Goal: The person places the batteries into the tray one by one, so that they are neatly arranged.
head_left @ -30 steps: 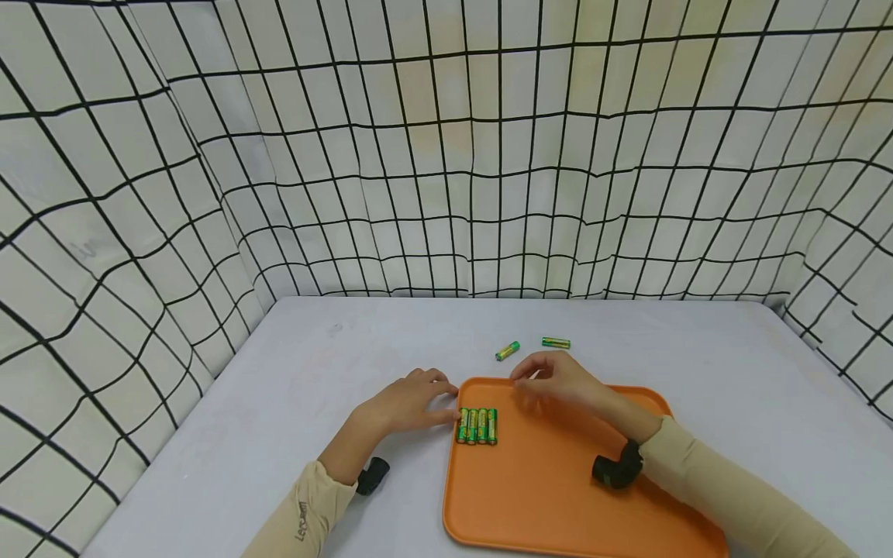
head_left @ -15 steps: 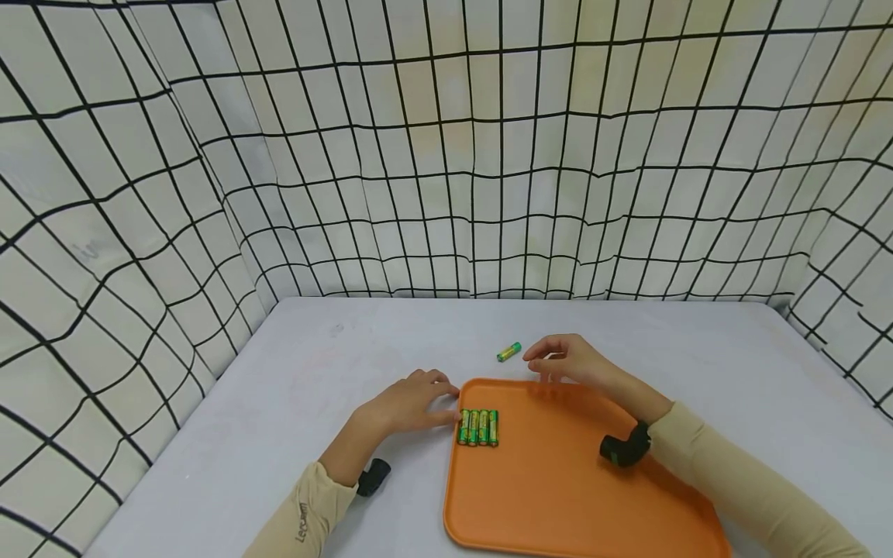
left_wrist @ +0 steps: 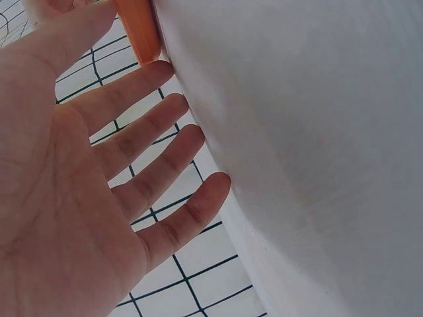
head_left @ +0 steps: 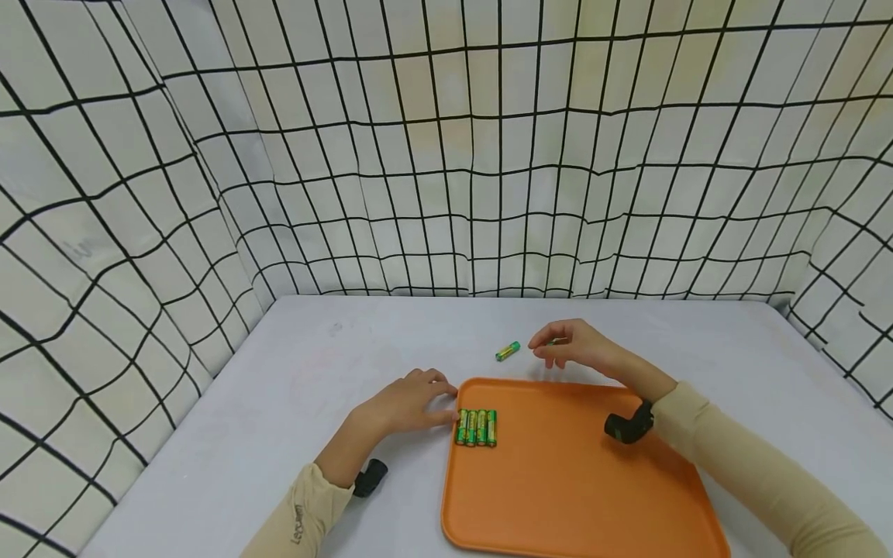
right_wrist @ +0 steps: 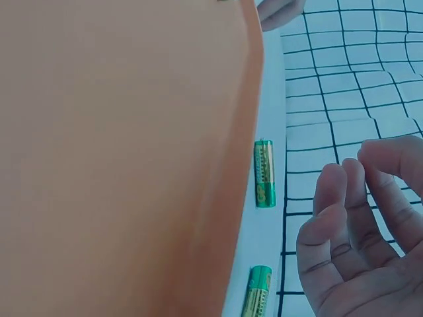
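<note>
Several green-and-gold batteries (head_left: 477, 428) stand side by side in a row against the left wall of the orange tray (head_left: 579, 480). My left hand (head_left: 408, 403) rests at that wall, thumb by the row; in the left wrist view its fingers (left_wrist: 149, 145) are straight and spread, tips at the table surface. Beyond the tray's far rim a loose battery (head_left: 508, 351) lies on the table. To its right, my right hand (head_left: 579, 346) hovers over a second loose battery (right_wrist: 256, 292), mostly covered in the head view. In the right wrist view that hand's fingers are loosely bent, holding nothing, apart from both batteries.
The white table (head_left: 335, 349) extends around the tray. A black-grid net (head_left: 446, 155) over white sheeting encloses the back and sides. Dark wrist cameras (head_left: 628, 423) hang under both forearms; the right forearm crosses above the tray's right side.
My right hand has moved from over the tray's far rim, away and slightly right, covering most of the right-hand loose battery. The left hand and the battery row stay put.
</note>
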The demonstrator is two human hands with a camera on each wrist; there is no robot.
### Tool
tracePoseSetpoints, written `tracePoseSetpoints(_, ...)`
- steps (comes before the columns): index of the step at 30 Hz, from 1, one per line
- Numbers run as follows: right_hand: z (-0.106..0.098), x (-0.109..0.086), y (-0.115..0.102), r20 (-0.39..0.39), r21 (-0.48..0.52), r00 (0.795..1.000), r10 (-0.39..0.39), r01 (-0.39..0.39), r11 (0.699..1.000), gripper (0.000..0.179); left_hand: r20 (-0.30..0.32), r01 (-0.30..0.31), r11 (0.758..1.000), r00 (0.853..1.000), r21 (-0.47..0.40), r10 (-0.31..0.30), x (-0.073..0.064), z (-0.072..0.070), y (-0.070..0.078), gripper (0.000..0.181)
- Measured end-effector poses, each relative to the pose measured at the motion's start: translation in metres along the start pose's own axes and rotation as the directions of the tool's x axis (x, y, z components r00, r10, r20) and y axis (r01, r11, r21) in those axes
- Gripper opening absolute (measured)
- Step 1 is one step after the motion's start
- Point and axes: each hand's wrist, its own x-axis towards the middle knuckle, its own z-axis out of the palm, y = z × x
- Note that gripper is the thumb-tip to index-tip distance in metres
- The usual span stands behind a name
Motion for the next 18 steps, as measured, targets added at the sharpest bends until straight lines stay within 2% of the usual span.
tracePoseSetpoints(5,-0.007,0.003,-0.001,0.018,-0.017,1.000,-0.016,0.016,1.000,0.035,-0.005,-0.003,1.000,1.000,0.003,0.003,0.000,0.000,-0.002,0.044)
tracePoseSetpoints(13,-0.019,0.011,0.001,0.115,-0.059,0.993,-0.030,0.037,0.998,0.037,0.000,0.007,1.000,1.000,-0.012,-0.007,-0.002,-0.001,-0.002,0.044)
tracePoseSetpoints(18,-0.027,0.014,0.002,0.129,-0.058,0.991,-0.028,0.036,0.998,0.035,0.003,0.003,1.000,1.000,-0.019,-0.003,-0.002,0.000,-0.002,0.043)
